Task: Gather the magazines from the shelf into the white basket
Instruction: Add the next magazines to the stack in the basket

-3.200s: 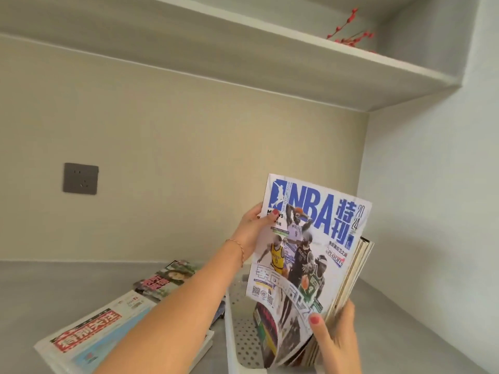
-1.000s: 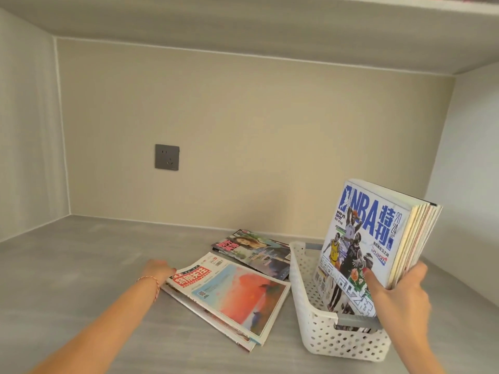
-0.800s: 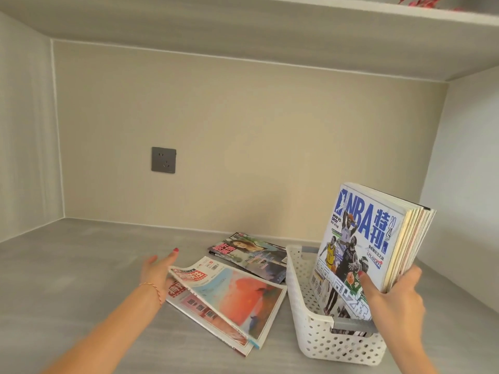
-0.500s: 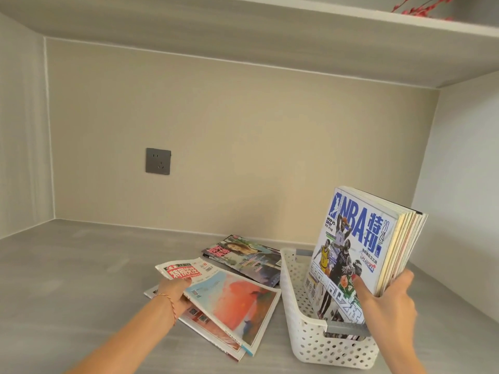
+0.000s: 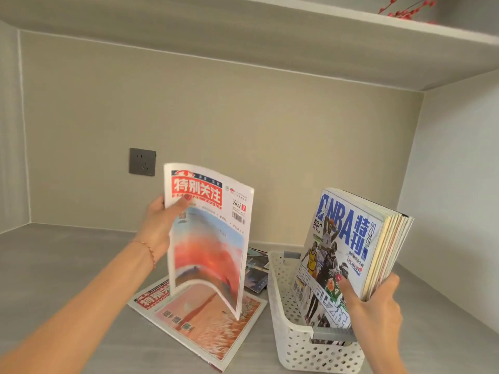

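My left hand (image 5: 158, 228) grips the top left edge of a red-titled magazine with a sunset cover (image 5: 210, 238), held upright above the shelf with its lower edge curling. Under it a second red-titled magazine (image 5: 199, 322) lies flat. Behind them a dark-covered magazine (image 5: 256, 273) is partly hidden. The white perforated basket (image 5: 291, 344) stands on the right. My right hand (image 5: 375, 300) grips a stack of magazines with an NBA cover in front (image 5: 348, 247), standing upright in the basket.
The grey shelf surface (image 5: 67, 265) stretches to the left, with beige walls behind and on both sides. A dark wall socket (image 5: 142, 161) sits on the back wall. An upper shelf board (image 5: 270, 36) hangs overhead, with red berry twigs (image 5: 405, 9) on it.
My left hand took hold of the top sunset-cover magazine and lifted it off the pile until it stands upright. The right hand kept holding the stack in the basket.
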